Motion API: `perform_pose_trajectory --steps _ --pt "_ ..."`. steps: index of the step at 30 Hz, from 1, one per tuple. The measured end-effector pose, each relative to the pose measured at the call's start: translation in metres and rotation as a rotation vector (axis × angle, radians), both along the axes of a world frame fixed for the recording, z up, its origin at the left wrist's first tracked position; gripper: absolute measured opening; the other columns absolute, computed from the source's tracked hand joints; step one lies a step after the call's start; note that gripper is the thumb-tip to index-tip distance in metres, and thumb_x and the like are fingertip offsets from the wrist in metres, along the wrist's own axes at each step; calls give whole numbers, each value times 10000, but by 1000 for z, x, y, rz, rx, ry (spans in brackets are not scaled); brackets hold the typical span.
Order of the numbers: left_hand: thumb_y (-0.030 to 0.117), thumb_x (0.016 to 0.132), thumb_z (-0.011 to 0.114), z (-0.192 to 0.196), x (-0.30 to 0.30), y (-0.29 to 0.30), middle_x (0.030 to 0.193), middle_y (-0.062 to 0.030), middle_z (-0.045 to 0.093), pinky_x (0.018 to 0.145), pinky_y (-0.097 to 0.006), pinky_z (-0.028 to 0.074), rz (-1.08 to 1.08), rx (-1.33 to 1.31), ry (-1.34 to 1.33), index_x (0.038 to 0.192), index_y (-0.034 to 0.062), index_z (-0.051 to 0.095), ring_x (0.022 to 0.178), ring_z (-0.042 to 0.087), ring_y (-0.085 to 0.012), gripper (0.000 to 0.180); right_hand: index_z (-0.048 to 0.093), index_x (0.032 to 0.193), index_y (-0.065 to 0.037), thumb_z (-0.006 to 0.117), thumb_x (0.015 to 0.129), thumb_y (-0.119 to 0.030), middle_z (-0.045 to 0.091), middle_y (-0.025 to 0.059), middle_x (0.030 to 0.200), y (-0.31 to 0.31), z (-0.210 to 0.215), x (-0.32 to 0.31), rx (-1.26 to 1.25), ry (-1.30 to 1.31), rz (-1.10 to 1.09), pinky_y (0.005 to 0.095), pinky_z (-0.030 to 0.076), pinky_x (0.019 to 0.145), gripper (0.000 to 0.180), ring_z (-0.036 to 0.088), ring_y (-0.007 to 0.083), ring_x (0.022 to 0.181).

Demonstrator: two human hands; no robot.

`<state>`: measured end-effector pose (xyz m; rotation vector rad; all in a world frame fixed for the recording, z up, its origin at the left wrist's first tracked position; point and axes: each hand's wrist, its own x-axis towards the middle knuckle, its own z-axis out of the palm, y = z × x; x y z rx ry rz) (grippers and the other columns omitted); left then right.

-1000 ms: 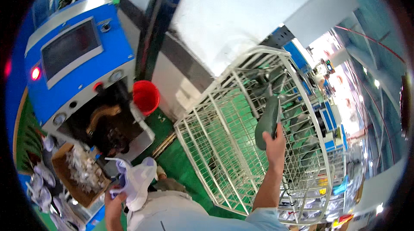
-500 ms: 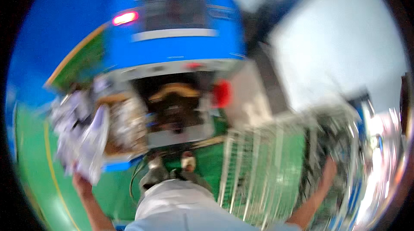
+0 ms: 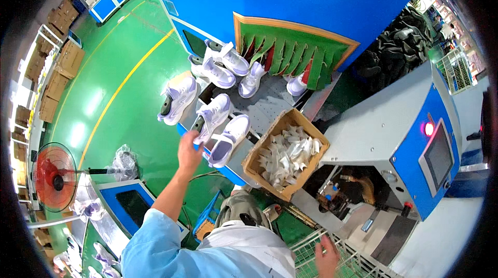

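We see the left hand point(image 3: 189, 152) raised to the near edge of the conveyor bench point(image 3: 270, 102), its fingers curled at the heel of a white shoe point(image 3: 211, 117) that lies on its side; whether they pinch the shoe or only touch it we cannot tell, since the back of the hand covers the contact. A second white shoe point(image 3: 228, 140) lies just beside it, overhanging the bench edge, and a third point(image 3: 177, 100) rests further left. More shoes sit before the green flap curtain point(image 3: 290, 52), which hides whatever lies behind it. A cardboard box point(image 3: 285, 153) of folded white paper stands to the right. The right hand point(image 3: 327, 254) appears at the lower edge over a white wire rack point(image 3: 358, 265), partly cut off; its fingers look loosely bent, apparently holding nothing.
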<state>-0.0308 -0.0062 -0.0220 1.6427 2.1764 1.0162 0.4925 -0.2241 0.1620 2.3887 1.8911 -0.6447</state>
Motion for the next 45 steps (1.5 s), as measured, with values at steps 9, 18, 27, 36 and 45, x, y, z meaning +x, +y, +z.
perform_pose_trajectory --steps 9,18,27,36,45 --pt "366 750 777 42 -78 117 848 -165 688 718 -409 496 -134 -608 -235 1033 -15 658 795 665 -265 489 600 1275 -46 628 901 -194 641 152 1228 116 -12 -128 -11 405 242 403 518 911 402 631 332 1077" --pt "438 947 585 207 58 15 799 -125 704 474 -292 538 -426 -1314 -1431 1129 -51 615 618 692 -209 523 408 1439 -125 620 837 -80 501 117 1412 172 18 -183 812 290 872 570 359 1073 639 473 282 1310" --pt "464 1011 449 128 252 -31 1179 -130 635 957 -336 444 -780 -804 -1044 1236 -7 586 1113 565 -192 540 230 1536 -84 835 678 -132 481 159 1418 84 11 -33 47 1141 -342 382 406 1053 1051 519 282 1251" --pt "480 889 652 145 346 -74 690 -71 601 651 -327 460 -1087 -1006 -752 997 -23 666 649 536 -132 514 340 1465 -14 708 751 -3 583 155 1268 45 -9 26 551 1304 -928 355 518 897 804 617 254 1090" --pt "308 901 669 94 430 -64 699 -63 623 528 -299 442 -827 -997 -652 989 13 635 604 585 -119 310 165 1560 -121 762 707 -154 538 275 1321 114 -5 74 420 441 -518 401 529 884 1042 622 361 1100"
